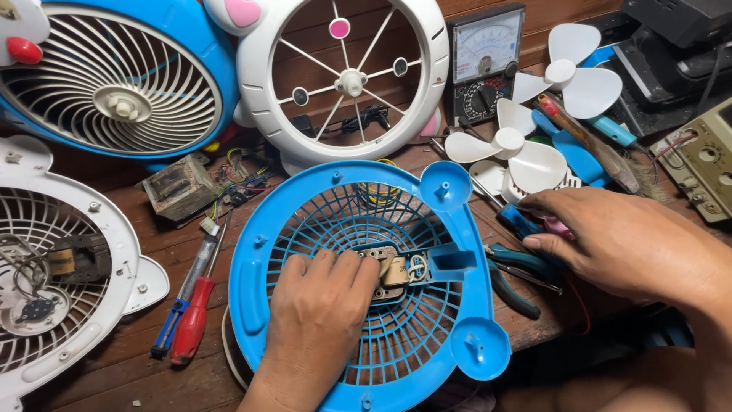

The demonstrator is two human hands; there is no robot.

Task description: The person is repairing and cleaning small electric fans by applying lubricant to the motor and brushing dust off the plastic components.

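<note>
A blue plastic fan grille [263, 252] with round ear tabs lies face down on the wooden bench in front of me. My left hand [316, 313] rests on its centre, fingers pressing the small motor block [396, 268] with its wires. My right hand [618, 240] reaches over the tools at the grille's right edge, fingers curled on a small blue and pink handled tool [534, 225]; I cannot tell what kind it is. Dark-handled pliers [515, 278] lie just below that hand.
Two screwdrivers [191, 309] lie left of the grille. A white fan housing [69, 259] sits at far left, a blue fan front [122, 76] and a white ring frame [351, 76] at the back. White fan blades [518, 145], an analogue meter [484, 61], a circuit board [236, 183].
</note>
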